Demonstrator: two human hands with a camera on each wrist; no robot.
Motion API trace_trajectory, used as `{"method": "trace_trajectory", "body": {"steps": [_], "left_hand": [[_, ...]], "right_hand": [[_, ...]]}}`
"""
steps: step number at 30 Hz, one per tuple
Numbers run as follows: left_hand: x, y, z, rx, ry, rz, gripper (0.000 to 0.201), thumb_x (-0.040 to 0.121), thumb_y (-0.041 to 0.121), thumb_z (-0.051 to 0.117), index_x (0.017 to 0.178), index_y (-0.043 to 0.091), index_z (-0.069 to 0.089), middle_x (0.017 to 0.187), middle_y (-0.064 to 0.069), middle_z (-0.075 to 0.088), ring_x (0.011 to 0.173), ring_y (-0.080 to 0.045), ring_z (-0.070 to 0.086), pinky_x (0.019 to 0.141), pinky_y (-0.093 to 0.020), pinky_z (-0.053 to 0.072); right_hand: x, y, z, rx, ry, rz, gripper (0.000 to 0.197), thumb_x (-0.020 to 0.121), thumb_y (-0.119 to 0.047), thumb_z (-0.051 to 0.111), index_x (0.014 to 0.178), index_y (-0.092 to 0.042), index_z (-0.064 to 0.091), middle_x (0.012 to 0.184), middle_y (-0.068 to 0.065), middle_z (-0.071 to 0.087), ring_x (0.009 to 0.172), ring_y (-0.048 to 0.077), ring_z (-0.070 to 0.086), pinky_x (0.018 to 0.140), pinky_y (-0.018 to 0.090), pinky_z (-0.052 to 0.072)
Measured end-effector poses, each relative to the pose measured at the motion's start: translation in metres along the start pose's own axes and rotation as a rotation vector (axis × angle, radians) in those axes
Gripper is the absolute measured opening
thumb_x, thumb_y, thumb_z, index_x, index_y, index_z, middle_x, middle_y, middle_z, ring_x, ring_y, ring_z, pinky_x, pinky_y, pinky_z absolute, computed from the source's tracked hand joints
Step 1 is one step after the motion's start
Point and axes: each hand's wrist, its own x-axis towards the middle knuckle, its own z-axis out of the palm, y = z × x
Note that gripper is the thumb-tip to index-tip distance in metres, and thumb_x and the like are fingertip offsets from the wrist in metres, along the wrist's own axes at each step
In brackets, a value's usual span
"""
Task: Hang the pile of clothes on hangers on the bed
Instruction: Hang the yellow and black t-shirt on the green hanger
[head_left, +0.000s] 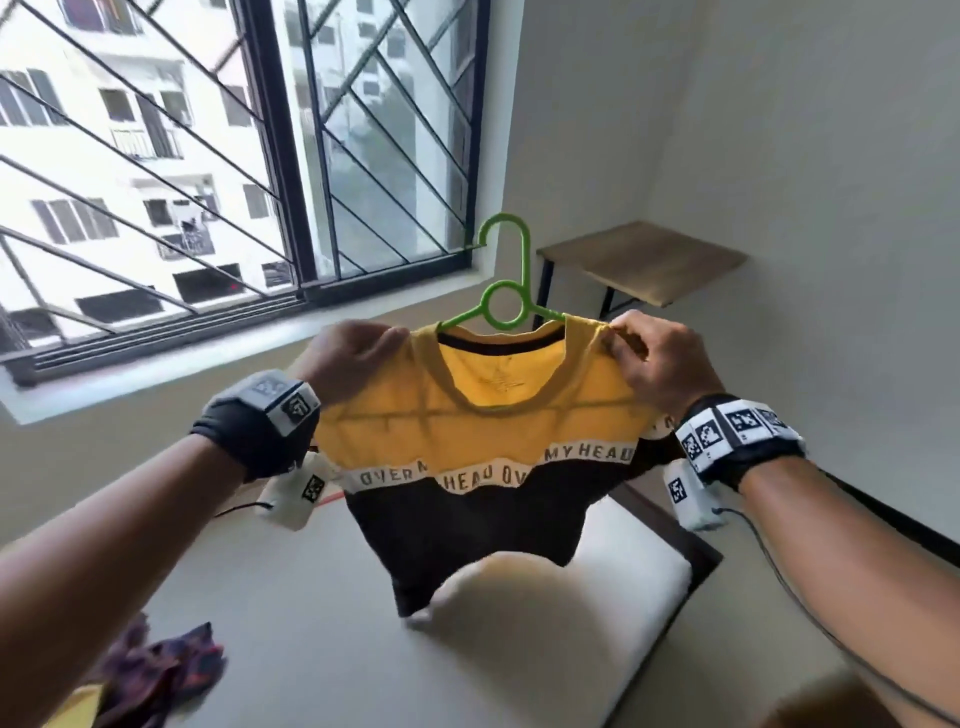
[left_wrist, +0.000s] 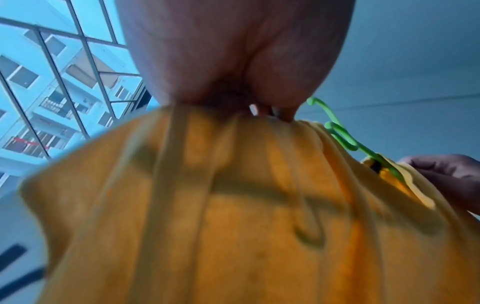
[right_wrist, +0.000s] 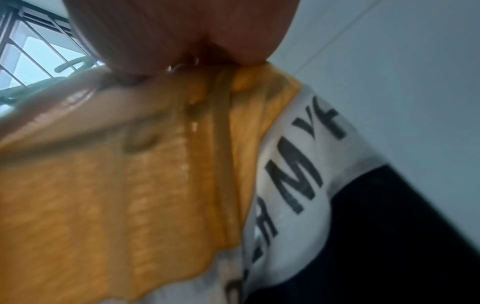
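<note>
I hold the shirt (head_left: 483, 441) level, left hand (head_left: 350, 361) and right hand (head_left: 657, 358) each pinching a shoulder, hanger (head_left: 506, 280) hook upright between them.

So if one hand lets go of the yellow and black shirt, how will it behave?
Probably floppy: the shirt already sags in folds between the left hand and right hand. It looks light, held by fingertip pinches. The released shoulder may slide off the green hanger, whose smooth plastic arms slope downward.
</note>
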Motion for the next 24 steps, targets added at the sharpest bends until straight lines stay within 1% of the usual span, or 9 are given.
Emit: {"method": "trace_trajectory", "body": {"steps": [2,6,9,12,13,15,18,22,24], "left_hand": [[-0.019,0.013,-0.004,0.006,0.068,-0.005,0.037,0.101,0.039,0.046,0.109,0.016,0.074,0.088,0.001,0.069,0.067,-0.005,0.059,0.055,-0.016,0.038],[-0.067,0.026,-0.006,0.010,0.063,-0.130,0.045,0.102,0.043,0.043,0.094,0.011,0.074,0.082,-0.014,0.072,0.067,-0.027,0.063,0.061,-0.034,0.051],[-0.106,0.034,0.001,0.008,0.022,-0.206,0.044,0.102,0.043,0.042,0.097,0.012,0.073,0.085,-0.014,0.071,0.072,-0.030,0.065,0.068,-0.043,0.056],[-0.143,0.041,0.009,0.016,-0.003,-0.247,0.053,0.101,0.049,0.043,0.084,0.007,0.070,0.080,-0.020,0.069,0.064,-0.036,0.060,0.061,-0.046,0.055],[-0.153,0.046,0.011,0.018,-0.014,-0.246,0.053,0.100,0.051,0.043,0.088,0.008,0.072,0.082,-0.019,0.069,0.065,-0.036,0.062,0.062,-0.046,0.055],[-0.174,0.058,0.013,-0.011,-0.074,-0.259,0.047,0.095,0.055,0.045,0.097,0.018,0.074,0.088,-0.008,0.071,0.073,-0.024,0.067,0.064,-0.038,0.058],[-0.195,0.088,0.006,-0.061,-0.181,-0.268,0.043,0.082,0.064,0.050,0.091,0.030,0.073,0.085,0.006,0.072,0.073,-0.015,0.071,0.058,-0.022,0.055],[-0.209,0.118,-0.001,-0.134,-0.283,-0.270,0.036,0.083,0.056,0.055,0.097,0.028,0.073,0.085,0.006,0.074,0.072,-0.015,0.072,0.062,-0.029,0.061],[-0.207,0.122,-0.001,-0.177,-0.308,-0.306,0.038,0.083,0.056,0.054,0.101,0.028,0.072,0.088,0.006,0.075,0.076,-0.016,0.073,0.065,-0.031,0.061]], "right_hand": [[-0.010,-0.006,-0.008,-0.006,0.007,0.006,0.030,0.096,-0.042,0.051,0.099,-0.017,0.066,0.084,0.008,0.070,0.076,0.032,0.066,0.065,0.038,0.053],[-0.041,-0.018,-0.010,0.054,-0.016,-0.037,0.038,0.097,-0.045,0.047,0.097,-0.012,0.067,0.081,0.010,0.070,0.073,0.034,0.066,0.062,0.039,0.053],[-0.069,-0.025,-0.011,0.108,-0.055,-0.051,0.038,0.096,-0.043,0.049,0.095,-0.010,0.068,0.079,0.012,0.069,0.072,0.035,0.066,0.062,0.038,0.051],[-0.097,-0.030,-0.016,0.180,-0.101,-0.037,0.038,0.095,-0.044,0.050,0.094,-0.011,0.069,0.078,0.011,0.069,0.072,0.033,0.065,0.063,0.039,0.051],[-0.106,-0.029,-0.017,0.200,-0.105,-0.036,0.037,0.094,-0.044,0.050,0.093,-0.012,0.069,0.078,0.010,0.070,0.072,0.032,0.065,0.063,0.040,0.051],[-0.125,-0.027,-0.021,0.243,-0.135,-0.007,0.036,0.093,-0.045,0.051,0.092,-0.015,0.070,0.077,0.007,0.070,0.070,0.029,0.064,0.063,0.039,0.052],[-0.144,-0.025,-0.039,0.331,-0.208,0.045,0.035,0.092,-0.048,0.050,0.091,-0.020,0.070,0.074,-0.001,0.067,0.068,0.021,0.060,0.063,0.034,0.049],[-0.148,-0.019,-0.069,0.424,-0.265,0.017,0.030,0.094,-0.042,0.053,0.089,-0.020,0.072,0.070,-0.014,0.060,0.065,0.004,0.056,0.058,0.022,0.039],[-0.143,-0.013,-0.079,0.444,-0.293,-0.005,0.031,0.092,-0.046,0.051,0.088,-0.023,0.072,0.074,-0.009,0.065,0.070,0.005,0.059,0.059,0.026,0.044]]}}
